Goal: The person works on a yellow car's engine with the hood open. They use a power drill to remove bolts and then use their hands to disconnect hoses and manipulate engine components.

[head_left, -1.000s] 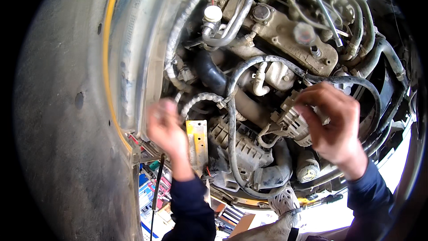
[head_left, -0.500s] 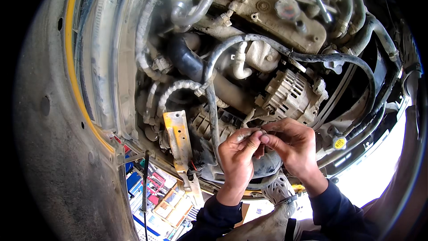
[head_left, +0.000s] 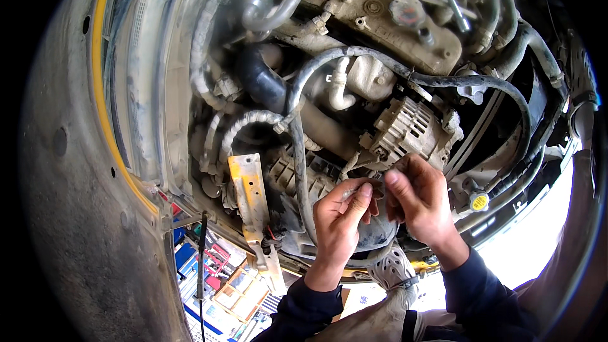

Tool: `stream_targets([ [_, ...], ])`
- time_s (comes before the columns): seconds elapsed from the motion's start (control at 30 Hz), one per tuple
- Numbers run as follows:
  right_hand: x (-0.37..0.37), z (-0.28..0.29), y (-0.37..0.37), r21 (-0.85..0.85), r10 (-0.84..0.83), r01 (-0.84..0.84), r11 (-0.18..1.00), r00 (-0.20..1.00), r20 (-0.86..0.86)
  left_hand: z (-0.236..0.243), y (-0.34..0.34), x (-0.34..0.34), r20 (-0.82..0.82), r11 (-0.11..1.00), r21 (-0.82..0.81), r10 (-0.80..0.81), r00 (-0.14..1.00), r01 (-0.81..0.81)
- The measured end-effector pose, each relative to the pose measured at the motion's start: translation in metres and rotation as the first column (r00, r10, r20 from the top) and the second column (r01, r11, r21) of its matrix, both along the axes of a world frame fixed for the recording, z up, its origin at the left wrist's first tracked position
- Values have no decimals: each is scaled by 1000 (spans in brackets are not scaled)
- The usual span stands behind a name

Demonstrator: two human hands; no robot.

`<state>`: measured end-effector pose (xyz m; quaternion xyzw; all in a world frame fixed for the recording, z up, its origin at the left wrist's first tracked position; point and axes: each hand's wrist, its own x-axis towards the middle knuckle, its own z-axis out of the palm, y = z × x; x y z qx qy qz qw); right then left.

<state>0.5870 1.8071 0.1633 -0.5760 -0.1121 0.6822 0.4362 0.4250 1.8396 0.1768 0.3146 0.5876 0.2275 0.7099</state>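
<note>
My left hand (head_left: 337, 215) is closed, its thumb pressed to the bent forefinger. A small greyish patch shows by the fingertips, but what they pinch cannot be made out. Across a narrow gap, my right hand (head_left: 423, 206) has curled fingers with the thumb against them; anything inside is hidden. Both hands hover over the near side of a dusty engine bay. Just beyond them sits the finned alternator (head_left: 408, 130). A grey rubber hose (head_left: 300, 171) runs down past my left hand, and a rounded grey part (head_left: 378, 233) shows below and between the hands.
A yellow chipped bracket (head_left: 247, 193) stands left of my hands. Farther off is the engine's valve cover (head_left: 405, 31) with its filler cap (head_left: 406, 11). A yellow-topped cap (head_left: 479, 202) lies to the right. A thin black rod (head_left: 201, 259) and a wooden tray (head_left: 239, 294) appear lower left.
My hands, fingertips together before, have come apart. The right hand has shifted slightly up and its thumb has lifted away from the left thumb. The left hand has stayed nearly in place.
</note>
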Motion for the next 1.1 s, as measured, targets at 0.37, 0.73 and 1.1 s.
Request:
stream_targets([
  [0.37, 4, 13, 7, 289, 87, -75, 954, 996, -29, 3, 4, -3, 27, 991, 33, 131, 991, -132],
  [0.73, 22, 52, 75, 577, 203, -375, 726, 918, 342, 62, -69, -56, 613, 580, -119, -596, 519, 806],
  [1.1, 4, 42, 47, 552, 721, -783, 286, 555, 415, 40, -77, -95, 69, 898, -421, 171, 983, -127],
])
